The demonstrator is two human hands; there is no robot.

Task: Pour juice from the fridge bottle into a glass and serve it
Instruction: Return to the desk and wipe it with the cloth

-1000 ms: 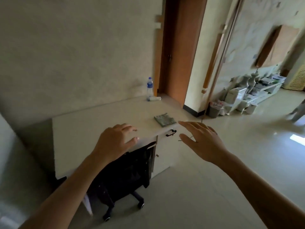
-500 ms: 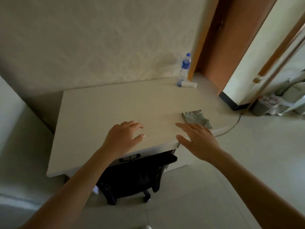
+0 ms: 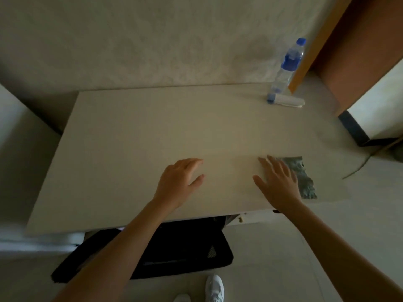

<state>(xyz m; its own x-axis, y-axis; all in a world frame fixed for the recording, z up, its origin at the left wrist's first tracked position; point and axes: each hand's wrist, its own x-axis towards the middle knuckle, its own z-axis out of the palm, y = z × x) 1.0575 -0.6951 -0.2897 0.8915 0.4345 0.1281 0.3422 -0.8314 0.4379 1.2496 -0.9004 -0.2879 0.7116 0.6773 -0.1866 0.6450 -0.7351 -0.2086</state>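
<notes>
Both my hands hover over the front part of a pale desk (image 3: 135,136). My left hand (image 3: 178,182) is held palm down, fingers loosely curved and apart, holding nothing. To its right, my right hand (image 3: 278,182) is spread flat and empty, its outer edge over a grey-green cloth (image 3: 304,178). No fridge, juice bottle or glass is in view. A clear plastic water bottle (image 3: 287,66) with a blue cap and label stands at the desk's far right corner.
A small white tube with a blue cap (image 3: 285,100) lies beside the water bottle. A black office chair (image 3: 185,251) is tucked under the desk's front edge. A wooden door frame (image 3: 322,40) rises at the right. My white shoe (image 3: 214,288) shows on the floor.
The view has swung left and down from the room onto the desk and come closer. Both hands now sit over the desktop, the right one reaching the cloth.
</notes>
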